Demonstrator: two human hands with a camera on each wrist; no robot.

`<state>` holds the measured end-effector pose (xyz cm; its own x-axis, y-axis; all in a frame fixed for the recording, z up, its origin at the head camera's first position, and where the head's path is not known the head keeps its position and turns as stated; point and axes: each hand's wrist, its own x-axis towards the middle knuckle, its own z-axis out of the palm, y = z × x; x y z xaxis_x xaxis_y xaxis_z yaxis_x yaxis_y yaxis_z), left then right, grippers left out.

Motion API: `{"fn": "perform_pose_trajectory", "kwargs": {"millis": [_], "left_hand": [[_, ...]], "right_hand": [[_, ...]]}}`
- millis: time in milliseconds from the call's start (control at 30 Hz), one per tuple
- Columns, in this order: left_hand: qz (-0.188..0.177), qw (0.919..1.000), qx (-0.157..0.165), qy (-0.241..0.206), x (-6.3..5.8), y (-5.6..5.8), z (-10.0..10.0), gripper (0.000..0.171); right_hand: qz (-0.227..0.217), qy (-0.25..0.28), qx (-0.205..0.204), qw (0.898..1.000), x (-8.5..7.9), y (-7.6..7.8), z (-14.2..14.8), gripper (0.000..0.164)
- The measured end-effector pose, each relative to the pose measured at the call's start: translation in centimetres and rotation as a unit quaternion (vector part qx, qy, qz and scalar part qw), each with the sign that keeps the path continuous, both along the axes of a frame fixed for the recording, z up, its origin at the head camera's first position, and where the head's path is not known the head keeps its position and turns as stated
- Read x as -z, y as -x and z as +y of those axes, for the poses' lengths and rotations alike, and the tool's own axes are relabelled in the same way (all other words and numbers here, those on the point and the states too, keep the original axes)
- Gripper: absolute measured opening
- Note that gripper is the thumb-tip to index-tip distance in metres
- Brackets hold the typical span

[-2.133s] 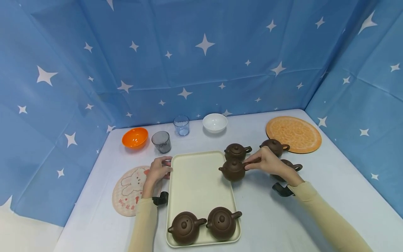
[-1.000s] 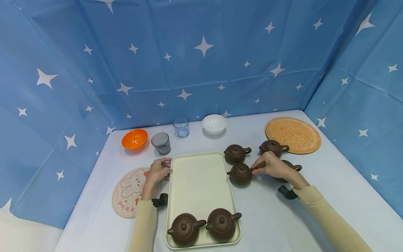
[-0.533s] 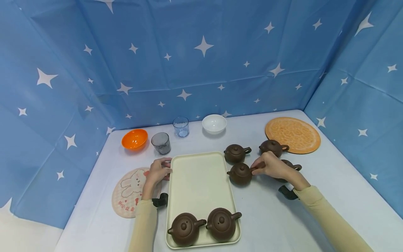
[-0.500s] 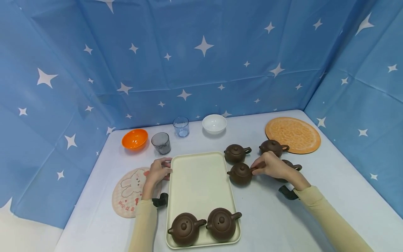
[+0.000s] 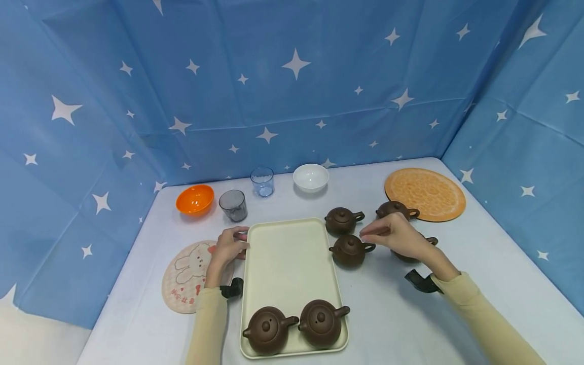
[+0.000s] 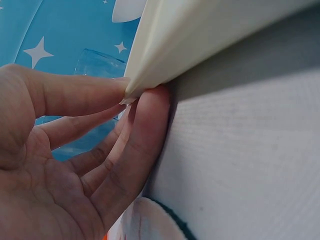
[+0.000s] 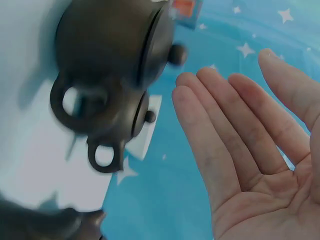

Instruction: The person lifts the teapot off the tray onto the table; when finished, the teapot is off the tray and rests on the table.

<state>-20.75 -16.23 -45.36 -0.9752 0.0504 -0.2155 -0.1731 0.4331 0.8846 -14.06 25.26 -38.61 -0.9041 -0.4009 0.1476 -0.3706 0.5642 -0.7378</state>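
My left hand (image 5: pixel 228 247) pinches the left edge of the cream tray (image 5: pixel 289 274); in the left wrist view, thumb and fingers meet on the tray's rim (image 6: pixel 150 65). Two dark brown teapots (image 5: pixel 267 330) sit at the tray's near end. My right hand (image 5: pixel 401 237) hovers above and right of the nearer brown teapot (image 5: pixel 349 251), which stands on the table just right of the tray. In the right wrist view, that hand's fingers are spread with nothing between them, apart from the teapot (image 7: pixel 110 40). Behind it stands another teapot (image 5: pixel 341 221).
Two more teapots, one at the back (image 5: pixel 394 209) and one partly hidden by my right hand (image 5: pixel 410 256), stand further right. An orange round mat (image 5: pixel 424 192) lies behind. Along the back are an orange bowl (image 5: pixel 195 199), two glasses (image 5: pixel 233 205) and a white bowl (image 5: pixel 311 177). A rabbit placemat (image 5: pixel 182 284) lies left.
My right hand has moved the nearer teapot off the tray's edge rightwards onto the table, then let go of its handle and lifted slightly away. My left hand stays on the tray.
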Motion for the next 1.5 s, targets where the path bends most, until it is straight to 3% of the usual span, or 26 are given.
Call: {"fn": "perform_pose_trajectory", "kwargs": {"millis": [367, 900, 1500], "left_hand": [[-0.001, 1.0000, 0.000, -0.006, 0.1, 0.1, 0.0, 0.049], [0.001, 1.0000, -0.003, 0.003, 0.2, 0.1, -0.1, 0.050], [0.001, 1.0000, -0.004, 0.000, 0.0, 0.0, 0.1, 0.051]], "right_hand": [[-0.041, 0.032, -0.078, 0.996, 0.6, -2.1, -2.6, 0.023], [-0.119, 0.068, -0.131, 0.982, 3.3, -4.8, -5.6, 0.031], [-0.103, 0.085, -0.156, 0.979, 5.0, -5.9, -6.5, 0.027]]}}
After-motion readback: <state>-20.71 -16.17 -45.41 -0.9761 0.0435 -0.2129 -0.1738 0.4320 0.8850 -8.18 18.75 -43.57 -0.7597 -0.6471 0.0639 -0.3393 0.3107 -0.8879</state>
